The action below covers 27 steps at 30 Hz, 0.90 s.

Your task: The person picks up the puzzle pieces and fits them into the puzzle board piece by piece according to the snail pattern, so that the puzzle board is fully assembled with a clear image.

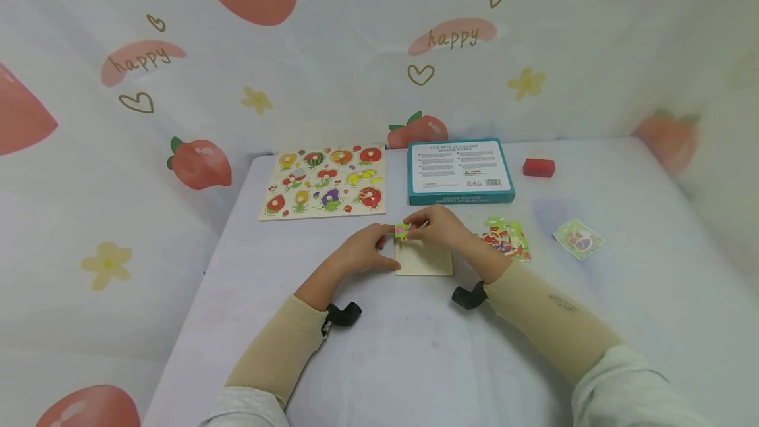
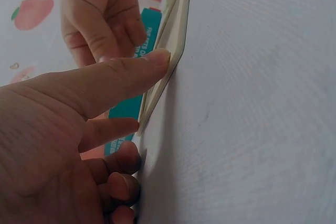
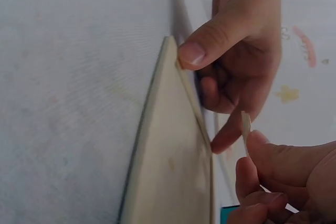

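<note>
A pale wooden puzzle tray [image 1: 423, 262] lies on the table between the hands, its bare bottom showing. At its left side, my left hand [image 1: 363, 249] holds it with thumb at the near corner and index finger at the far corner; the other fingers curl, as the left wrist view shows. My right hand [image 1: 440, 226] pinches a small green puzzle piece [image 1: 401, 230] with a pink patch over the tray's far left corner. Seen edge-on in the right wrist view, the piece [image 3: 245, 129] is thin wood between thumb and fingers.
Several joined or overlapping colourful puzzle pieces [image 1: 506, 239] lie right of the tray, partly behind my right forearm. Farther right is a small picture card [image 1: 578, 239]. Along the back are a fruit peg board [image 1: 323, 206], a teal-and-white box [image 1: 461, 170] and a red block [image 1: 539, 167].
</note>
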Each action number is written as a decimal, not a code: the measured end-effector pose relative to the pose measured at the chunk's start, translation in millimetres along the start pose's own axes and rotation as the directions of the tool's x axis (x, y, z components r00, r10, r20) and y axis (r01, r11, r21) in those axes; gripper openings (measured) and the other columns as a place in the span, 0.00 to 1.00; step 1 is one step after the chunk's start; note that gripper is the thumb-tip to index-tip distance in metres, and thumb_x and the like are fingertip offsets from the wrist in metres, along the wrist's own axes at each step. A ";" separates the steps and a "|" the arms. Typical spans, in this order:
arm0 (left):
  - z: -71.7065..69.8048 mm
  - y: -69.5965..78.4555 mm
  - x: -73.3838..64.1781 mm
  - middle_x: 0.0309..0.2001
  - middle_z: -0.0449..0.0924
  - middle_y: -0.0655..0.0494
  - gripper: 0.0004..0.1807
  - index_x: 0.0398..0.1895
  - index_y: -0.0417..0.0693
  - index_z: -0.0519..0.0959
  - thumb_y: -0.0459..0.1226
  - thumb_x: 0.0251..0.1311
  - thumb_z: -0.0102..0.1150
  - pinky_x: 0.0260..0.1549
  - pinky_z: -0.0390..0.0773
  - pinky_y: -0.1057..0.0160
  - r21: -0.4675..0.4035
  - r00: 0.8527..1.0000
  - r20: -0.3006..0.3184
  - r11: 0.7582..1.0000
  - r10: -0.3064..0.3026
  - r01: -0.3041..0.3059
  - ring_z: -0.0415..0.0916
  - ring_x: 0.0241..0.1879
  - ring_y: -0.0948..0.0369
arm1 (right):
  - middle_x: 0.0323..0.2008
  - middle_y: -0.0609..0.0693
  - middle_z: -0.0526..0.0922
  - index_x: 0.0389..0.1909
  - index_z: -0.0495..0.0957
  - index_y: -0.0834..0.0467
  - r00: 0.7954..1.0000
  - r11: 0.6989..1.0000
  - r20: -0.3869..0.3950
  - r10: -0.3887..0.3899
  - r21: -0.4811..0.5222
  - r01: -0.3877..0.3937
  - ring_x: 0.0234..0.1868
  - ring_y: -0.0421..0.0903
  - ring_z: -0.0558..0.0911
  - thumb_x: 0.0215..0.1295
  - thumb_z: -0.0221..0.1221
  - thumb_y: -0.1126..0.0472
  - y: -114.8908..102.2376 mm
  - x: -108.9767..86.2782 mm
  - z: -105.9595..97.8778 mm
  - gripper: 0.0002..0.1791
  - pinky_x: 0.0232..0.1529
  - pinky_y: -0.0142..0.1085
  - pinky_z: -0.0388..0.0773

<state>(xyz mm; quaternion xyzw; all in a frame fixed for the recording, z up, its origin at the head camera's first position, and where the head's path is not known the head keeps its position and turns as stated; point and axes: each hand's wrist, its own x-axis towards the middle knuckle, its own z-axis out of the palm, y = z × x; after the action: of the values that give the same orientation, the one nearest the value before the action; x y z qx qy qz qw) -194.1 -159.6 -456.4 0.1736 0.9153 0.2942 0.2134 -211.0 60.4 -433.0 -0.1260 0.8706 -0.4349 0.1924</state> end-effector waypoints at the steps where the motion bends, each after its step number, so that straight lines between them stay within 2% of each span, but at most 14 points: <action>1: 0.1 0.2 0.1 0.39 0.70 0.51 0.41 0.70 0.50 0.72 0.49 0.54 0.78 0.35 0.66 0.59 0.000 1.000 0.000 1.000 0.001 -0.001 0.67 0.40 0.57 | 0.44 0.50 0.86 0.55 0.86 0.60 1.000 1.000 0.005 0.007 0.002 -0.007 0.40 0.48 0.75 0.67 0.69 0.60 0.7 0.4 0.8 0.17 0.37 0.35 0.72; 9: 2.2 -1.2 1.3 0.39 0.70 0.52 0.43 0.73 0.51 0.71 0.49 0.54 0.78 0.36 0.67 0.58 0.017 1.000 -0.008 1.000 0.013 -0.012 0.68 0.41 0.57 | 0.45 0.53 0.87 0.55 0.85 0.64 1.000 1.000 0.000 0.009 -0.016 -0.009 0.42 0.48 0.79 0.67 0.68 0.62 6.2 0.7 2.6 0.17 0.45 0.38 0.75; 16: 2.4 -0.2 0.9 0.39 0.70 0.52 0.44 0.73 0.52 0.71 0.49 0.54 0.78 0.37 0.66 0.58 0.025 1.000 -0.016 1.000 0.000 0.001 0.68 0.41 0.57 | 0.46 0.54 0.87 0.55 0.85 0.65 1.000 0.999 0.004 0.004 -0.043 -0.004 0.46 0.49 0.80 0.66 0.68 0.62 9.9 -0.2 4.4 0.18 0.52 0.42 0.76; 23: 1.7 3.0 -0.8 0.37 0.70 0.52 0.45 0.74 0.51 0.70 0.48 0.54 0.78 0.34 0.66 0.60 0.006 1.000 -0.005 1.000 -0.010 0.010 0.68 0.40 0.58 | 0.49 0.54 0.88 0.54 0.85 0.65 1.000 0.995 -0.012 0.000 -0.098 -0.001 0.45 0.47 0.80 0.66 0.69 0.61 11.3 -2.2 8.0 0.18 0.47 0.39 0.76; 27: 1.0 3.3 -0.8 0.37 0.70 0.52 0.44 0.74 0.52 0.70 0.49 0.54 0.78 0.35 0.66 0.59 0.012 1.000 -0.009 1.000 -0.013 0.013 0.68 0.40 0.58 | 0.47 0.54 0.88 0.55 0.85 0.64 0.999 0.985 -0.032 -0.018 -0.173 0.013 0.42 0.46 0.80 0.66 0.68 0.62 8.4 -1.1 10.2 0.18 0.41 0.37 0.76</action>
<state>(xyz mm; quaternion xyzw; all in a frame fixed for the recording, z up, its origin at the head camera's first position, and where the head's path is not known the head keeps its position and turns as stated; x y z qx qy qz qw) -192.3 -157.0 -454.9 0.1674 0.9191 0.2881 0.2101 -206.0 58.6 -445.1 -0.1418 0.9071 -0.3611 0.1629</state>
